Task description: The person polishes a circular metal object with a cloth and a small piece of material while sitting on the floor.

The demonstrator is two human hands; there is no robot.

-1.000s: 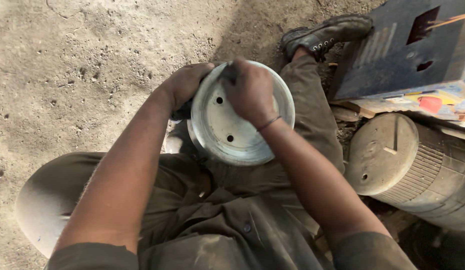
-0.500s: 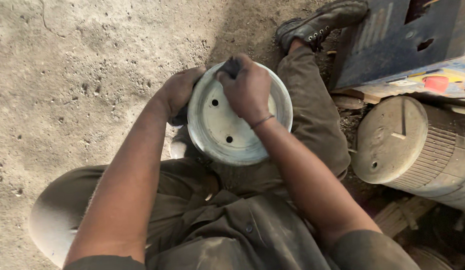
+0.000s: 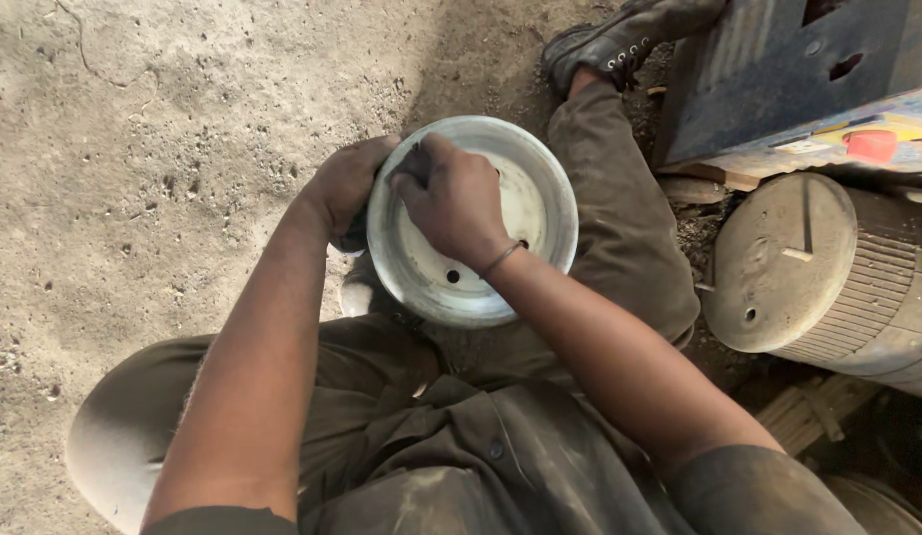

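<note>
Sliding across the face now, the right hand point(image 3: 459, 203) has moved from the far rim at about twelve o'clock a second ago toward the ten o'clock edge of the round metal disc point(image 3: 520, 213), and it presses a small dark pad point(image 3: 413, 163) there, fingers clenched over it. That shift, I'd judge, means the rubbing is working its way round the rim, with the centre and near side yet to be covered. Over at nine o'clock the left hand point(image 3: 344, 183) grips the disc's edge, fingers curled behind it, steadying the piece exactly where it sat before. As for the disc itself, it rests on the person's lap above the bent right knee, its dished face tilted up toward the camera; being round it has no long axis, and its centre line points up and slightly away. Two small holes show in the face near six o'clock. Off to three o'clock lies a ribbed drum point(image 3: 827, 267) on its side, and a dark boot point(image 3: 619, 40) sits at one o'clock on the dusty ground point(image 3: 134, 149).
</note>
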